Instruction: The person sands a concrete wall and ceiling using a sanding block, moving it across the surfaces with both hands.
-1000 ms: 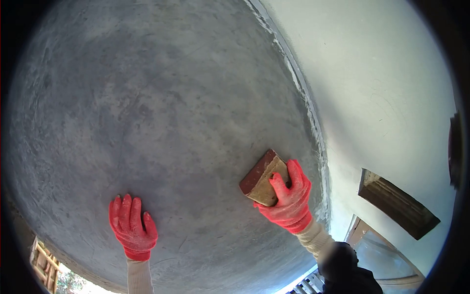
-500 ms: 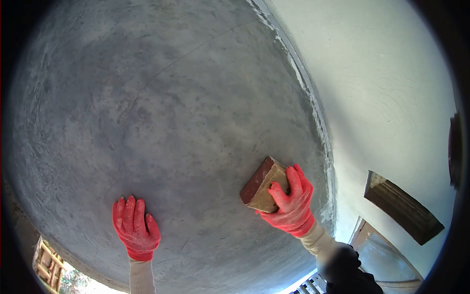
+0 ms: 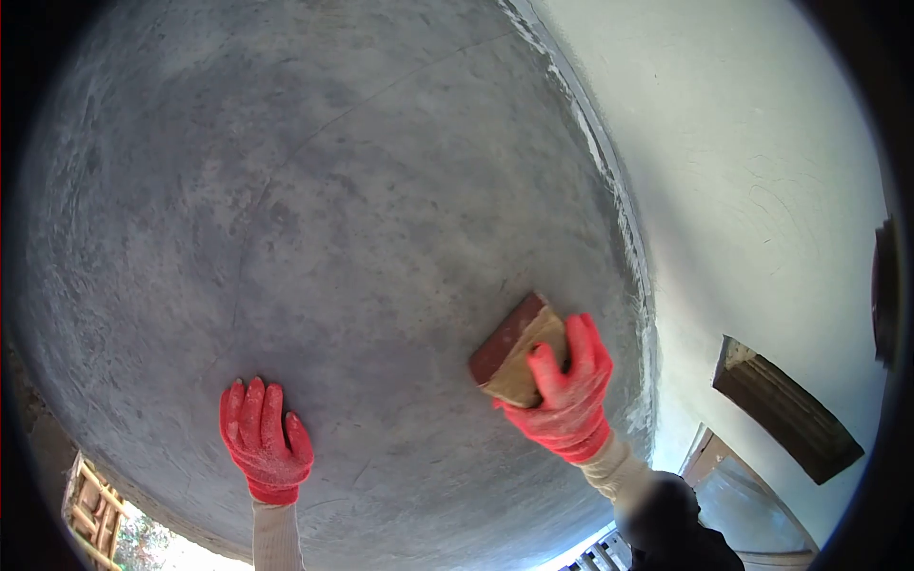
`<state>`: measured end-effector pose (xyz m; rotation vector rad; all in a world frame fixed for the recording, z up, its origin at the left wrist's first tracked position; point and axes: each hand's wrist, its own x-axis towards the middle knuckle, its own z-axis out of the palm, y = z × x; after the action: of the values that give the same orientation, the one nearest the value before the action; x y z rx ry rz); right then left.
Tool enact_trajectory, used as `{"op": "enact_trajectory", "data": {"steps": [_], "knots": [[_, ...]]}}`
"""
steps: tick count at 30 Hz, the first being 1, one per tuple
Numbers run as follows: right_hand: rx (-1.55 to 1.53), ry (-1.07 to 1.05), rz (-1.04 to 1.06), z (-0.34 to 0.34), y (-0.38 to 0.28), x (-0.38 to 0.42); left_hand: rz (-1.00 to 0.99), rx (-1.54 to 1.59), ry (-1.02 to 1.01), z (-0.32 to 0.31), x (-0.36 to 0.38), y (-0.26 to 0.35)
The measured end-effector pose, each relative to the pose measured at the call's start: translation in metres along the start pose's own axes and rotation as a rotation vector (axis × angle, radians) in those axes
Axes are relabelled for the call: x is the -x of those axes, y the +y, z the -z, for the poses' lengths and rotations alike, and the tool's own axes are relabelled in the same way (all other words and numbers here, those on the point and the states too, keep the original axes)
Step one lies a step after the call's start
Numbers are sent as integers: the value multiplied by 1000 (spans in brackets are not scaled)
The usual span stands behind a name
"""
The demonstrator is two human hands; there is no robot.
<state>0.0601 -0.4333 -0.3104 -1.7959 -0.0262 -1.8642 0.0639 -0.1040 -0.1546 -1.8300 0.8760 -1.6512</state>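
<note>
A sanding block (image 3: 512, 350), tan with dark reddish-brown sandpaper along one side, lies against the grey plastered surface (image 3: 381, 238). My right hand (image 3: 569, 388), in a red-coated glove with a pale cuff, grips it from the lower right, fingers and thumb around its tan part. The block's underside is hidden. At lower left my left hand (image 3: 266, 443), gloved alike and dusted with white, rests flat on the same surface. Its fingers are stretched upward and hold nothing. A thin crack (image 3: 357, 107) runs across the grey plaster above both hands.
A pale wall (image 3: 743, 162) meets the grey surface along a rough whitish edge (image 3: 609, 171) on the right. A dark rectangular recess (image 3: 788, 409) opens in that wall, with a framed pane (image 3: 747, 504) below it. Bamboo-like slats (image 3: 95, 514) and bright daylight show at lower left.
The sanding block and my right hand have shifted very slightly, the block's upper corner moving up and to the right. My left hand stays in place on the plaster.
</note>
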Motion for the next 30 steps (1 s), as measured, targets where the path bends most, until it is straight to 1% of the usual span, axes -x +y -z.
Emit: {"op": "enact_trajectory", "data": {"steps": [2,3,4,6,7,9,11,12,14,15,17,19,20,22,23,25,27,28,30], "knots": [[-96,-168,82,1,-18,0,-2,3,-14,1,-1,0],[-99,-213,211,-1,-27,4,-9,5,-18,1,-1,0],[-102,-215,205,-4,-28,15,-13,5,-24,2,0,0],[-281,-292,435,-17,-23,34,-14,24,-3,0,-1,0],[-279,-283,441,-10,-17,24,-14,18,6,0,-2,-1],[-167,-319,209,9,3,-7,-19,23,-19,0,-1,-1],[-89,53,-8,-2,20,-22,-16,19,-15,0,1,-2],[-87,51,-4,-8,26,-31,-18,22,-20,0,1,-2],[64,121,-157,-14,34,-42,-9,26,-22,0,1,0],[94,89,-101,-10,20,-41,-9,23,-23,1,0,0],[-84,-50,35,1,-18,-23,-9,21,-25,0,-1,-1],[-181,-420,327,-6,-37,18,-8,32,-32,1,0,1],[-180,-424,327,-6,-35,30,-9,39,-7,0,-1,2],[-324,-452,552,-8,-23,42,-14,34,31,-1,-2,-1],[-269,-490,501,0,-10,27,-12,33,21,0,-2,-1],[-117,-271,235,14,14,-2,-4,33,12,0,-1,-2],[9,38,0,2,37,-25,-3,31,0,0,1,0],[9,28,2,-4,47,-32,3,35,-7,-1,1,0],[118,57,-216,-12,58,-37,7,30,-2,0,0,0]]}}
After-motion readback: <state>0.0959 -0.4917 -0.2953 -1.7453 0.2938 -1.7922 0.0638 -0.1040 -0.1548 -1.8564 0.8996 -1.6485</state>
